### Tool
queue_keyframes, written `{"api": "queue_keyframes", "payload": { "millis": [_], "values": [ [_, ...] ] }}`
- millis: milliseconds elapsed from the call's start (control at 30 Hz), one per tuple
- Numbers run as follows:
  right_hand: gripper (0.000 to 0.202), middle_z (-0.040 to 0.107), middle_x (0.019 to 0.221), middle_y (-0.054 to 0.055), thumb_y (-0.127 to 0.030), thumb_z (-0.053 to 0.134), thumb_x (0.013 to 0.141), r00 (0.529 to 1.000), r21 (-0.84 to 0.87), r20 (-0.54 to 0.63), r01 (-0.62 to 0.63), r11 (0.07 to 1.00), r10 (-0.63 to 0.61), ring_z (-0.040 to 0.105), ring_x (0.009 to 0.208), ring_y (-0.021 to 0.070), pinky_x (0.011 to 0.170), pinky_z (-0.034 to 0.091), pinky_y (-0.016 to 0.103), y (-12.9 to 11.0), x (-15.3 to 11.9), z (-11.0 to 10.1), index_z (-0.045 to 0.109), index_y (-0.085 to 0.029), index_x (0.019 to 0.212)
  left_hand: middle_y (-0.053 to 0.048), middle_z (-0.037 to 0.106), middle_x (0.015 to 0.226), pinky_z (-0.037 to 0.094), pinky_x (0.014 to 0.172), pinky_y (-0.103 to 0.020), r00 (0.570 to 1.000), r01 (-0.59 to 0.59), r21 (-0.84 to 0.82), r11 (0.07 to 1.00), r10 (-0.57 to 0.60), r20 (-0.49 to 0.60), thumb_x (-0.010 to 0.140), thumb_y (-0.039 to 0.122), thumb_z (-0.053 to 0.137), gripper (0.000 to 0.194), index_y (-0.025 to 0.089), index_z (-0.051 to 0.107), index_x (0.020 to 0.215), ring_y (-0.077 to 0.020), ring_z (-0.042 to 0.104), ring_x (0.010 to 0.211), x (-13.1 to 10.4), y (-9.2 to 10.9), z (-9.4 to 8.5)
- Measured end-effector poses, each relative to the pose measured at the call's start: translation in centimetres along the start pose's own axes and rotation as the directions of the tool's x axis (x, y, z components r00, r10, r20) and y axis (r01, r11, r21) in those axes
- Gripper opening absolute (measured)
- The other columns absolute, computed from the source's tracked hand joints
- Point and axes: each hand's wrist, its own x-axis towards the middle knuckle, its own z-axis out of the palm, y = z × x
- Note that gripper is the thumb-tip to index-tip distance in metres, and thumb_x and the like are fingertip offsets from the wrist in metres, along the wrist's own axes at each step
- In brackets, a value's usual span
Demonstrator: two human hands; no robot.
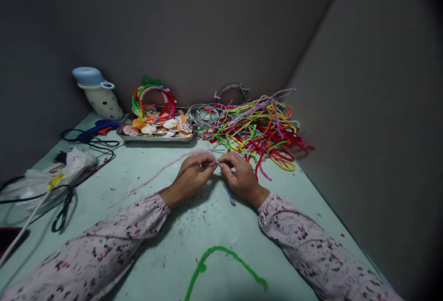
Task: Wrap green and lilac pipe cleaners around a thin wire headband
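My left hand [194, 172] and my right hand [239, 174] meet fingertip to fingertip over the middle of the table. A fuzzy pink stem [161, 170] runs from my left hand down to the left on the tabletop; the left fingers are pinched on it. The right thumb and forefinger are pressed together at the same spot, and what lies between them is too small to tell. Beneath my right hand a short purple stem [230, 195] hangs or lies. Nearer the front edge lies a bent green stem [235, 255].
A metal tray [159, 139] of shells bears colourful fuzzy rings [138, 102]. Beside it are coiled wire [206, 115] and a heap of coloured stems [266, 130]. A bottle [102, 98], blue tool [95, 130], black cables [100, 169] and plastic bag [78, 165] stand or lie left.
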Motion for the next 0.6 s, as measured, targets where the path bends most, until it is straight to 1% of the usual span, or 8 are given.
{"api": "queue_keyframes", "payload": {
  "millis": [133,333,433,600],
  "values": [
    [0.011,0.063,0.091,0.005,-0.017,0.053,0.09,1.0,0.002,0.012,-0.01,1.0,0.01,0.061,0.086,0.0186,0.076,0.051,0.032,-0.07,-0.01,0.0,0.059,-0.022,0.098,-0.002,0.072,0.082,0.048,0.077,-0.028,0.999,0.008,0.011,1.0,-0.008,-0.035,0.084,0.028,0.061,0.013,0.019,0.069,0.082,-0.0162,0.064,0.08,-0.06,-0.14,0.1],
    [0.01,0.063,0.088,0.005,-0.017,0.052,0.09,1.0,-0.017,0.01,0.025,1.0,-0.025,0.061,0.085,0.0188,0.076,0.05,0.033,-0.25,-0.02,0.02,0.058,-0.022,0.096,0.0,0.069,0.072,0.045,0.07,-0.027,0.999,0.04,0.013,0.999,-0.04,-0.016,0.083,0.027,0.06,0.015,0.018,0.068,0.074,-0.0148,0.06,0.07,-0.02,0.05,-0.16],
    [0.01,0.063,0.089,0.005,-0.017,0.052,0.09,1.0,-0.016,0.012,0.028,0.999,-0.028,0.061,0.085,0.0187,0.076,0.051,0.033,-0.22,-0.01,0.06,0.058,-0.022,0.097,0.0,0.069,0.071,0.044,0.067,-0.026,0.999,0.053,-0.003,0.999,-0.053,-0.013,0.083,0.028,0.06,0.016,0.018,0.067,0.073,-0.0148,0.06,0.07,0.01,0.14,-0.25],
    [0.011,0.063,0.09,0.005,-0.017,0.053,0.089,1.0,0.002,0.012,0.01,1.0,-0.01,0.061,0.082,0.0179,0.073,0.051,0.032,-0.16,0.06,-0.02,0.058,-0.022,0.097,-0.001,0.069,0.074,0.046,0.07,-0.027,0.999,0.04,0.0,0.999,-0.04,-0.02,0.084,0.029,0.06,0.016,0.017,0.068,0.075,-0.0157,0.061,0.072,-0.03,0.06,0.01]
  ]
}}
